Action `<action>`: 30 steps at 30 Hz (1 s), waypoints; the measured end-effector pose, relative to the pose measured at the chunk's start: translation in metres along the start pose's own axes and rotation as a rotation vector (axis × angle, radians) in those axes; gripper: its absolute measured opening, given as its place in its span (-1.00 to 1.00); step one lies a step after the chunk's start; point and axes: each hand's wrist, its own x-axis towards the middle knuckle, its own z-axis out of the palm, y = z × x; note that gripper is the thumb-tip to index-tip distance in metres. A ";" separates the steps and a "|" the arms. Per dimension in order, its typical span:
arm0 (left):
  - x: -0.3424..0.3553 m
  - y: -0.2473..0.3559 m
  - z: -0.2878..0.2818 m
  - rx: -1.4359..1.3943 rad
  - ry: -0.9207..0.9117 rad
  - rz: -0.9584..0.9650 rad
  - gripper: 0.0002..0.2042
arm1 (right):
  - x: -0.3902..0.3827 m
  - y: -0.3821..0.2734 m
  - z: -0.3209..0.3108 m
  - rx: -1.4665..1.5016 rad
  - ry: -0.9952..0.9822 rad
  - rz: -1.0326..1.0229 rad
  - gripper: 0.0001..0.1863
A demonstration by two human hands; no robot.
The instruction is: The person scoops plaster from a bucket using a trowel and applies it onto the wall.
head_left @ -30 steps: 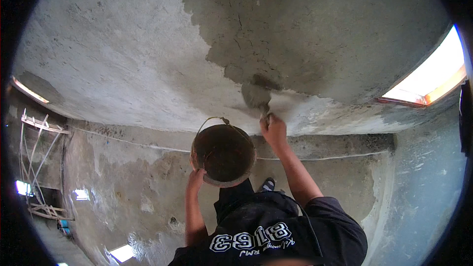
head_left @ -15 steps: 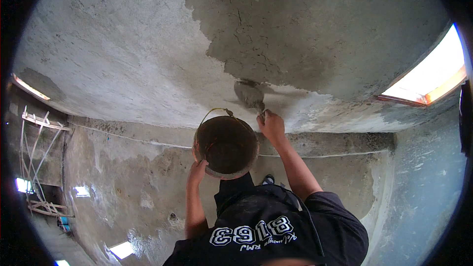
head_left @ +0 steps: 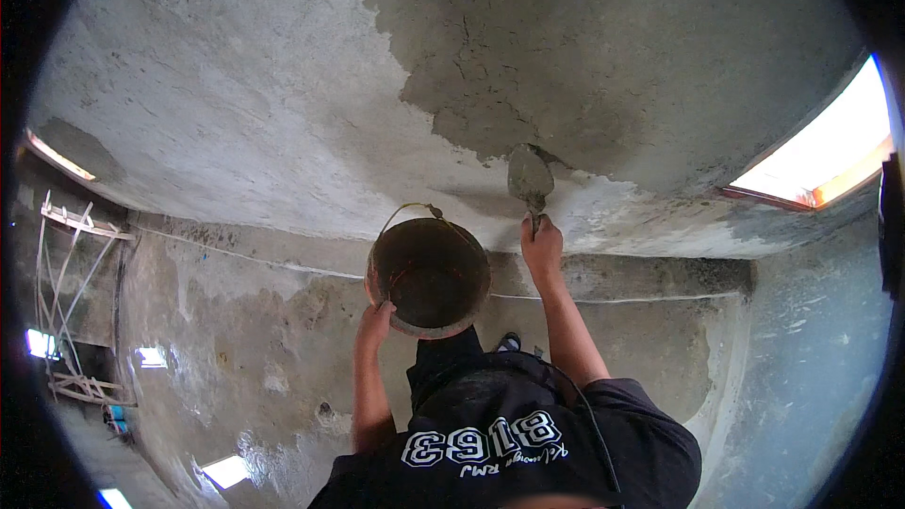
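My left hand (head_left: 376,319) grips the near left rim of a round bucket (head_left: 432,275), tilted so its dark inside shows. A thin yellowish handle arches over the bucket's far side. In my right hand (head_left: 542,243) is a trowel (head_left: 532,175), held by its handle with the grey blade pointing up against the wall. The blade lies at the lower edge of a dark, damp-looking patch of plaster (head_left: 528,66). Paler, dry-looking wall (head_left: 236,85) spreads to the left of that patch. Whether the blade touches the wall is hard to tell.
A bright window opening (head_left: 820,141) with a brownish frame is at the right. Wooden poles (head_left: 71,273) form a rack at the far left. Below the wall lies a stained, partly wet grey floor (head_left: 255,339). A bluish wall (head_left: 811,349) rises at the right.
My right hand and the trowel have moved right along the wall, and the blade has turned more upright. The bucket in my left hand has barely shifted.
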 end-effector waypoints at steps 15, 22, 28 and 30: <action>-0.003 0.004 0.004 0.031 0.002 -0.001 -0.55 | 0.019 -0.027 -0.023 0.042 0.135 -0.044 -0.67; 0.004 -0.010 0.008 -0.040 -0.008 0.004 -0.53 | 0.047 -0.042 -0.030 0.137 0.188 -0.189 -0.63; -0.003 0.002 0.006 0.033 -0.066 0.048 -0.51 | 0.056 -0.048 0.003 -0.019 0.005 -0.176 -0.59; -0.008 0.007 0.008 0.006 -0.057 0.046 -0.51 | 0.033 -0.041 0.008 -0.031 -0.092 -0.226 -0.59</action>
